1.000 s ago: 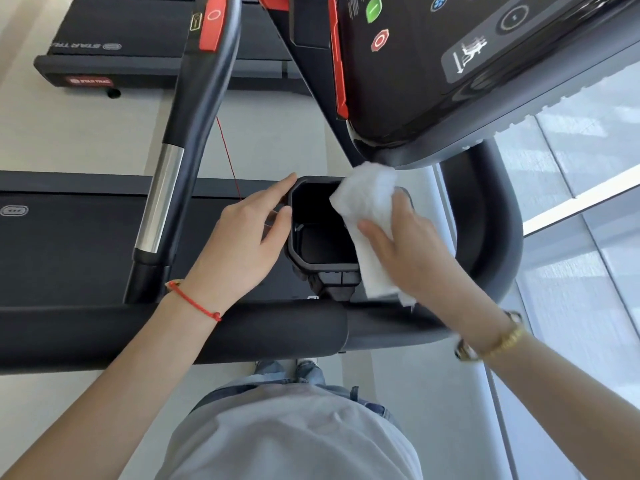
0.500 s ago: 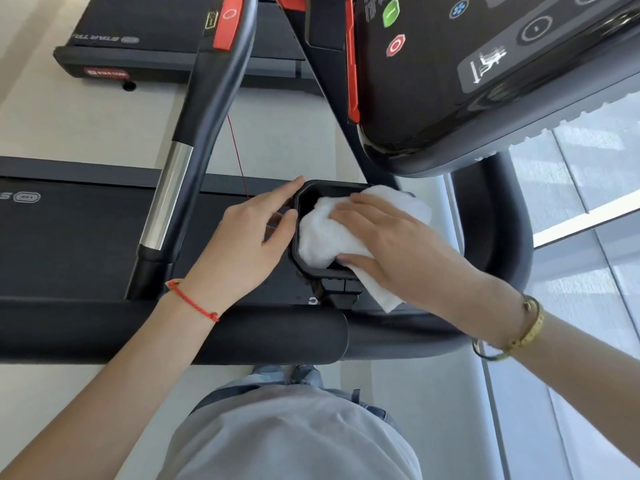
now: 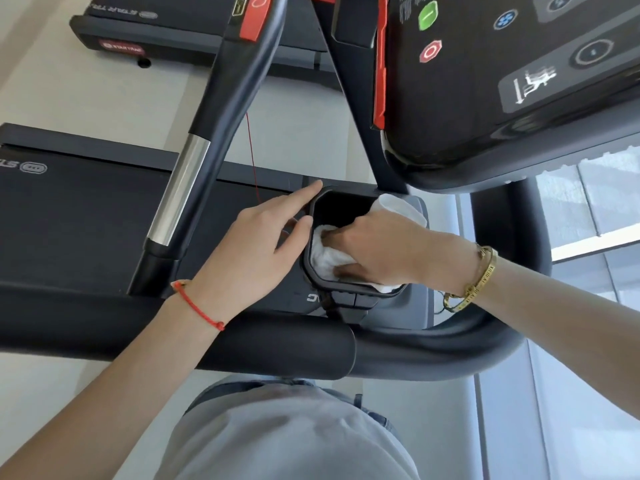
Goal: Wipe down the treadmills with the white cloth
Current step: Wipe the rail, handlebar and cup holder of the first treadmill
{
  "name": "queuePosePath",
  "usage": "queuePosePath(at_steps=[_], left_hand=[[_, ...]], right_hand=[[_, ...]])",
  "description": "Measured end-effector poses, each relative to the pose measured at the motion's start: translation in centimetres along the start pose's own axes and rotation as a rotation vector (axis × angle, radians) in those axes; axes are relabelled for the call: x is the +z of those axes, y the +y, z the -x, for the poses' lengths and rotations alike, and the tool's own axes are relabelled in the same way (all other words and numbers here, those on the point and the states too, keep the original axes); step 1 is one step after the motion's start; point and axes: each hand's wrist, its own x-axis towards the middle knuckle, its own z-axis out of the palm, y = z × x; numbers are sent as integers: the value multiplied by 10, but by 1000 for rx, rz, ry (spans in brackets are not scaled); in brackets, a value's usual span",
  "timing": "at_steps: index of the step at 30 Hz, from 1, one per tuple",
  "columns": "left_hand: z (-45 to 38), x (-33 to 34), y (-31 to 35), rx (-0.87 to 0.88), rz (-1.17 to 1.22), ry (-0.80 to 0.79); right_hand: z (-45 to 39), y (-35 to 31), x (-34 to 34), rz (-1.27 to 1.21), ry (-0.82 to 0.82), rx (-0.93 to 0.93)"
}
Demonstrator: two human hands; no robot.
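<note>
White cloth (image 3: 327, 259) is bunched inside the black cup holder (image 3: 313, 271), under the right hand (image 3: 377, 249), whose fingers curl round it and press it against the holder's near wall; a loose end trails out past the far rim, beyond the knuckles. Step in hand: wiping the holder interior (console untouched, by appearance). The left hand (image 3: 252, 251) lies just left of the holder, fingers straight, bracing its rim. The next move probably calls for sweeping the cloth toward the holder's far wall.

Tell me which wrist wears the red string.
The left hand's wrist wears the red string; the right hand's wrist wears gold bangles.
</note>
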Motion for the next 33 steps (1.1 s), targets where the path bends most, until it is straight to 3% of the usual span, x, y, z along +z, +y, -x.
queuePosePath(at_steps=[5,12,21,26,33], left_hand=[[1,-1,-1,-2,3,-22],[11,-10,2,57,-106,-71],[43,-30,-8,153,-137,-92],[53,-35,-11,221,-171,-97],[81,-42,-8,244,-202,-29]], right_hand=[[0,1,-7,-52,-107,65],[21,-15,-20,-253,-48,293],[62,-63,3,-610,668,614],[80,-88,2,-704,808,674],[101,-122,-5,-734,851,623]])
